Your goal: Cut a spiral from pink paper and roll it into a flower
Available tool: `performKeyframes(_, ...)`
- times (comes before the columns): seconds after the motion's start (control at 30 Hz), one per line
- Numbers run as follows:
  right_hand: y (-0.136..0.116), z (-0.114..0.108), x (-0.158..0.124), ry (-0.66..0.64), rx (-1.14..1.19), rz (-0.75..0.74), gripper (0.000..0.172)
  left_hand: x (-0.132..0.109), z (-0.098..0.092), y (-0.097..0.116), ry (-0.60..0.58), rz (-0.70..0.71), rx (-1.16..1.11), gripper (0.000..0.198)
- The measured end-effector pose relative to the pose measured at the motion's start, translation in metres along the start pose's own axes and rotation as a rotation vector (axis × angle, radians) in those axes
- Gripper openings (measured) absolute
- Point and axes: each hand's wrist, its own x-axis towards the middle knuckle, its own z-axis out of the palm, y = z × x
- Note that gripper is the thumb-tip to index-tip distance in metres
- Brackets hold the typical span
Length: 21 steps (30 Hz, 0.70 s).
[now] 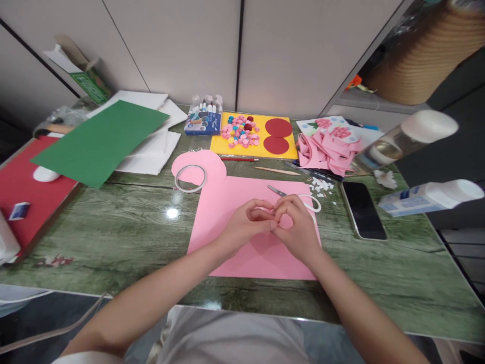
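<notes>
Head view, centre of frame: left hand (242, 222) and right hand (297, 222) pressed together, fingertips meeting over a pink sheet (227, 202) on a green marbled table (113, 227).
Grip, left hand: fingers curled in, pinching narrowly on something small and pink; exact item too small to tell.
Grip, right hand: fingers bent close against the left fingertips, pinching the same small piece; palm resting on the sheet.
Pink sheet: flat, middle of frame, a rounded lobe at its upper left corner.
Tape rolls: one white ring (190, 178) on that lobe, left of the hands; a second ring (314, 202) just beside the right hand, partly hidden.
Scissors: small blades (276, 190) just above the hands.
Upper centre: yellow board (227, 144) bearing small coloured paper pieces (240, 131) and two dark red discs (276, 136).
Upper right: heap of pink offcuts (326, 149); phone (364, 210) lying flat at right.
Upper left: green sheet (102, 139) over white paper.
Doing the step well (a judgement): best to keep both wrists braced on the sheet, work with fingertips only, press lightly so the small piece does not crease, and keep the tape ring within reach.
</notes>
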Motion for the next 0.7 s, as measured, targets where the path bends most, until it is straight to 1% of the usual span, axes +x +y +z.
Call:
performKeyframes(0.2,-0.004,-0.003,0.003,0.003,-0.003,-0.018,0.016,0.001,-0.003,0.002,0.066,0.008,-0.047,0.037)
performKeyframes(0.43,-0.002,-0.006,0.003,-0.019,0.052,-0.002,0.012,0.003,-0.01,0.006,0.037,-0.005,-0.107,0.04)
performKeyframes(0.5,-0.002,-0.006,0.002,-0.032,0.028,-0.017,0.014,0.003,-0.011,0.007,0.033,0.0,-0.101,0.04)
performKeyframes(0.63,-0.001,-0.005,0.001,-0.097,-0.045,-0.074,0.024,0.003,-0.011,0.009,0.049,0.013,-0.04,0.04)
performKeyframes(0.7,0.0,-0.004,0.001,-0.093,-0.068,-0.085,0.024,0.002,-0.01,0.01,0.072,0.02,0.008,0.04)
